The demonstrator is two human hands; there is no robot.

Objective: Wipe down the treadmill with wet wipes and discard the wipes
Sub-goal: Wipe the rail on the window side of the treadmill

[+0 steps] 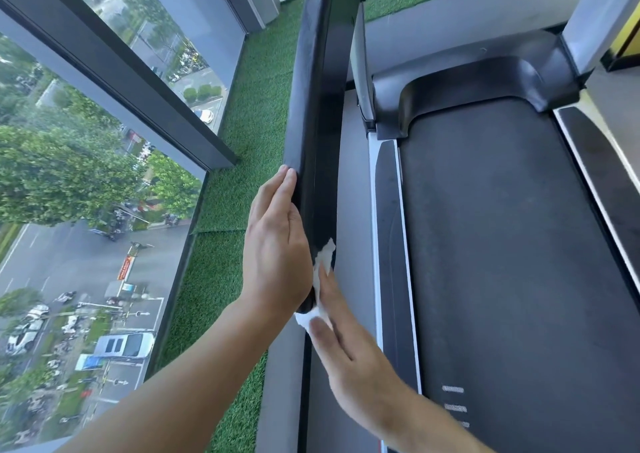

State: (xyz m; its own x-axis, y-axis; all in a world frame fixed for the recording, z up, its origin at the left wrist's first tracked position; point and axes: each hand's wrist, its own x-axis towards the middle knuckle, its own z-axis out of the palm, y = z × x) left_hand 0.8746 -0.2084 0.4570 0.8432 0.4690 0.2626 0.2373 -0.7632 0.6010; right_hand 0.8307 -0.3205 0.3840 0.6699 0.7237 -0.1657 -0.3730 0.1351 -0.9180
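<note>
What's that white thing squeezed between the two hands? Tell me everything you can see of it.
It is a white wet wipe, thin, soft and crumpled, and it looks wrapped round the near end of the treadmill's black handrail. Only two bits show: a ragged flap on the rail's inner face and a corner poking out below its tip. The right hand presses it against the rail with straight fingers. The left hand lies flat on the rail's outer side. The rest is hidden.

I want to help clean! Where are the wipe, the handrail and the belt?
wipe (326,253): head view, its white upper corner.
handrail (317,106): head view, black middle stretch.
belt (502,244): head view, middle of dark running surface.
</note>
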